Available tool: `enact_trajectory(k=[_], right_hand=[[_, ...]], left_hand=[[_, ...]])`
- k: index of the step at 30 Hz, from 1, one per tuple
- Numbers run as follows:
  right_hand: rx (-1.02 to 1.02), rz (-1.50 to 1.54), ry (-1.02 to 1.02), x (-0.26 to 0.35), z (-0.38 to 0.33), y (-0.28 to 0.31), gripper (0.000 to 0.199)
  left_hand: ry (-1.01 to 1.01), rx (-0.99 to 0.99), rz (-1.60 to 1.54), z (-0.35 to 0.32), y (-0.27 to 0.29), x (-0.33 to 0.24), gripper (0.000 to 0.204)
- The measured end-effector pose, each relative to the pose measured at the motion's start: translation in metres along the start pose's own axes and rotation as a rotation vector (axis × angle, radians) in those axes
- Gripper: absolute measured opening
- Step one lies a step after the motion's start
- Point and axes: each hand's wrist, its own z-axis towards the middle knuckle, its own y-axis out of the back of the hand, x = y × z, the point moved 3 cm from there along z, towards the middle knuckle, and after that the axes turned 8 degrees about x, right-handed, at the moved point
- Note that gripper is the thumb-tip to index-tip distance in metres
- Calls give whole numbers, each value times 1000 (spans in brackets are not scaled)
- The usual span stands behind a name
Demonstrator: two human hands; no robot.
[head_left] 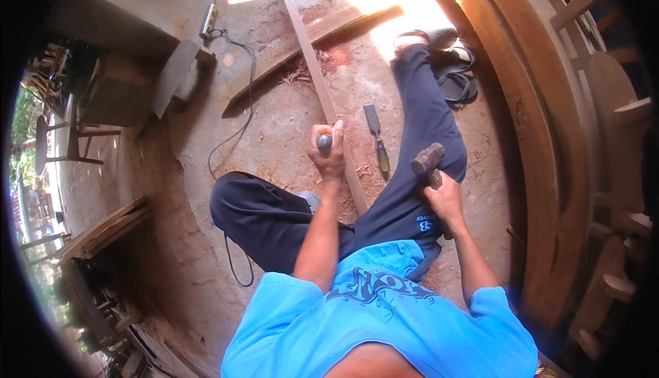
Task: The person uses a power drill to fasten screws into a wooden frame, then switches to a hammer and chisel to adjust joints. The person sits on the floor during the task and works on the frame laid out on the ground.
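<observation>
My left hand [327, 153] is closed round the upright handle of a chisel [324, 142]. Its round metal-capped end faces up, and the blade is hidden under the fist. The hand rests at a long, narrow wooden strip [312, 62] that runs from between my legs to the far side. My right hand [445, 201] grips a short-handled hammer [427, 159], its heavy metal head above my right thigh, apart from the chisel. On the floor between the strip and my right leg lies a second, wide-bladed chisel [375, 138].
A thicker board [261, 79] lies crosswise under the strip, among wood shavings [298, 74]. A power strip [208, 21] with a dark cable [252, 89] is at far left. Sandals [458, 79] sit by my right foot. Large timbers [542, 144] line the right side.
</observation>
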Motion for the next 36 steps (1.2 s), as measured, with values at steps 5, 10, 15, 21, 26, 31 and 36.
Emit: enact_trajectory(k=[5, 10, 15, 21, 26, 31, 36], right_hand=[[64, 17, -3, 7, 4, 2, 17], [118, 101, -60, 12, 12, 2, 11], [188, 169, -111, 16, 17, 1, 9], [142, 156, -96, 9, 13, -2, 10], [84, 112, -54, 3, 13, -3, 11], [107, 113, -80, 10, 13, -1, 11], [135, 141, -87, 12, 12, 0, 12]], left_hand=[[81, 411, -20, 11, 25, 2, 21], [143, 757, 3, 35, 27, -1, 23], [121, 655, 34, 35, 23, -17, 28], [49, -165, 141, -6, -10, -3, 29], [-40, 119, 32, 1, 11, 10, 25], [100, 635, 69, 25, 27, 0, 25], [93, 466, 19, 28, 12, -22, 27]])
